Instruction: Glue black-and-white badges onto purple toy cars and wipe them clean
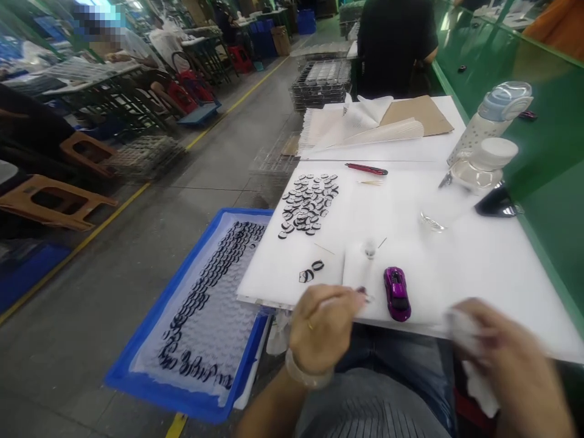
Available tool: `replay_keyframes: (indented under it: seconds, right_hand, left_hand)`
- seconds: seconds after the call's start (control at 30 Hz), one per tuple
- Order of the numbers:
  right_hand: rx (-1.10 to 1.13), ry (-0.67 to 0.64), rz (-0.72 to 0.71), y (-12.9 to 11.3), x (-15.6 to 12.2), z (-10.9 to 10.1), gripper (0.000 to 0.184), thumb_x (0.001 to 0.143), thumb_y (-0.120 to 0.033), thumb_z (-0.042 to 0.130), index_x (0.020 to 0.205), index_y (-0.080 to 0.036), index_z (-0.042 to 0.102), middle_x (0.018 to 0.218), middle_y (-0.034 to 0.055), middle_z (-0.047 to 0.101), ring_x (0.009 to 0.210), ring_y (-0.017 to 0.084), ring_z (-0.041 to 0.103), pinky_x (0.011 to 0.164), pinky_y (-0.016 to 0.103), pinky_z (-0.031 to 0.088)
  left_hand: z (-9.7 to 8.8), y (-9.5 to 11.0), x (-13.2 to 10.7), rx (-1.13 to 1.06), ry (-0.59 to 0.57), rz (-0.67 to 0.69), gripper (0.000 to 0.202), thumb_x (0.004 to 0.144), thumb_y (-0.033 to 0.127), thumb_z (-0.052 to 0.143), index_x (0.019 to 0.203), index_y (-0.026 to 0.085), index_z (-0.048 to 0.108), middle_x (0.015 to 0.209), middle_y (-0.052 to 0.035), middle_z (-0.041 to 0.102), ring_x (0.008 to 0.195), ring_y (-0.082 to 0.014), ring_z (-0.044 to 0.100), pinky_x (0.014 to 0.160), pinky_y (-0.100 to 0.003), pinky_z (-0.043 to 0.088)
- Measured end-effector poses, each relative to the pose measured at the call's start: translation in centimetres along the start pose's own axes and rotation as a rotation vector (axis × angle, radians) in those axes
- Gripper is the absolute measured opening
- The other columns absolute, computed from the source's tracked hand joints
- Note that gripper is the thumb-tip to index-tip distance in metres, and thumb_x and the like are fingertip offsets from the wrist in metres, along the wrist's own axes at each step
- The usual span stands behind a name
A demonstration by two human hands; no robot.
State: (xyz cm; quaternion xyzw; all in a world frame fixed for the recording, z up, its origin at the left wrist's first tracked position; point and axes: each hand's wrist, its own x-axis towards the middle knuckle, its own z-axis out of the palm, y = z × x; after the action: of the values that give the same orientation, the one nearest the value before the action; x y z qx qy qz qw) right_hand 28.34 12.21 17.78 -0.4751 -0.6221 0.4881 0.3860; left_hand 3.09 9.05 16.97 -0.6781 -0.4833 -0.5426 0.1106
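Observation:
My left hand is at the table's front edge, thumb and fingers pinched on something small and dark at their tips, too tiny to make out. My right hand, smeared by motion, is closed around a crumpled white cloth that hangs below it. Between the hands, a shiny purple toy car rests on the white tabletop. Just beyond my left hand lie a few black-rimmed small parts. Farther back spreads a group of similar parts. A small clear container stands beyond the car.
At left, lower than the tabletop, a blue tray holds rows of small black parts. A red cutter knife, cardboard, a bottle and a white-lidded jar occupy the table's back and right. A green partition borders the right side.

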Motion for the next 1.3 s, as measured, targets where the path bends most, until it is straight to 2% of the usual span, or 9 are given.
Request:
replay_keyframes:
  seconds: [0.07,0.2,0.3,0.43,0.67,0.83,1.0,1.13,1.3]
  right_hand:
    - [0.135,-0.271,0.129,-1.8,-0.4,3.3,0.041,0.095,-0.059,0.052,0.083,-0.02,0.061,0.067,0.0015,0.05,0.06,0.013,0.044,0.054,0.025,0.035]
    - [0.59,-0.206,0.364,-3.1,-0.7,6.6,0.035,0.092,-0.052,0.062,0.08,-0.019,0.056,0.067,-0.0032,0.041,0.06,0.009,0.033,0.055,0.019,0.032]
    - [0.756,-0.163,0.392,-2.8,-0.9,6.9,0.032,0.088,-0.047,0.07,0.078,-0.019,0.057,0.066,-0.0036,0.043,0.058,0.007,0.034,0.053,0.017,0.031]
    - [0.786,-0.203,0.335,-2.3,-0.7,7.0,0.032,0.085,-0.046,0.072,0.08,-0.018,0.058,0.063,-0.0044,0.041,0.054,0.006,0.032,0.049,0.017,0.027]
    - [0.554,-0.039,0.227,-2.7,-0.3,6.0,0.041,0.076,-0.046,0.08,0.069,-0.018,0.051,0.056,-0.0061,0.038,0.049,0.005,0.028,0.043,0.019,0.02]
    - [0.159,0.144,-0.21,-3.4,0.7,4.7,0.01,0.086,-0.021,0.072,0.087,-0.022,0.062,0.063,-0.0028,0.059,0.043,0.008,0.042,0.038,0.021,0.03]
    - [-0.179,0.066,-0.769,-4.1,2.3,4.8,0.019,0.089,-0.008,0.061,0.103,-0.018,0.067,0.074,0.002,0.062,0.06,0.012,0.059,0.051,0.024,0.049]
    - [-0.439,0.172,-0.878,-4.9,2.3,6.1,0.015,0.09,-0.01,0.059,0.098,-0.016,0.07,0.093,0.0064,0.061,0.067,0.01,0.06,0.055,0.023,0.052]
    - [-0.565,0.138,-0.867,-5.6,1.4,5.7,0.013,0.09,-0.009,0.056,0.095,-0.016,0.066,0.085,0.0038,0.059,0.06,0.009,0.055,0.049,0.021,0.048]
  left_hand:
    - [0.6,1.6,0.2,-0.126,-0.096,0.116,0.017,0.092,0.006,0.062,0.106,0.013,0.068,0.091,-0.0039,0.077,0.091,-0.0163,0.069,0.076,-0.028,0.059]
    - [1.4,2.8,-0.1,-0.345,-0.139,0.116,0.017,0.095,0.008,0.056,0.106,0.012,0.068,0.097,-0.0056,0.077,0.097,-0.0162,0.069,0.087,-0.029,0.054]
    - [1.8,2.9,-0.5,-0.628,-0.096,-0.175,0.022,0.09,0.012,0.068,0.112,0.016,0.069,0.108,-0.0059,0.074,0.102,-0.0163,0.068,0.091,-0.028,0.055]
    - [2.1,3.2,-0.3,-1.024,-0.288,-0.604,0.026,0.091,0.032,0.071,0.116,0.024,0.073,0.118,-0.0061,0.07,0.108,-0.0173,0.067,0.096,-0.027,0.053]
    - [2.5,3.5,0.2,-1.591,-0.176,-1.034,0.021,0.082,0.036,0.081,0.098,0.023,0.078,0.09,-0.0006,0.075,0.088,-0.0082,0.067,0.084,-0.015,0.051]
    - [2.3,3.3,0.6,-1.707,-0.157,-1.155,0.024,0.08,0.041,0.081,0.092,0.02,0.079,0.08,-0.0001,0.076,0.077,-0.007,0.07,0.074,-0.012,0.054]
    - [2.2,3.7,0.6,-1.647,-0.117,-1.222,0.026,0.075,0.043,0.084,0.087,0.02,0.08,0.08,0.0,0.078,0.074,-0.0069,0.07,0.073,-0.012,0.055]
    - [2.2,4.1,0.6,-1.563,-0.048,-1.248,0.015,0.076,0.033,0.086,0.085,0.022,0.08,0.077,0.0015,0.077,0.069,-0.0041,0.068,0.071,-0.009,0.052]
    - [2.0,4.1,0.7,-1.477,-0.028,-1.255,0.019,0.071,0.033,0.089,0.083,0.022,0.08,0.079,-0.0004,0.078,0.072,-0.0076,0.071,0.072,-0.012,0.055]
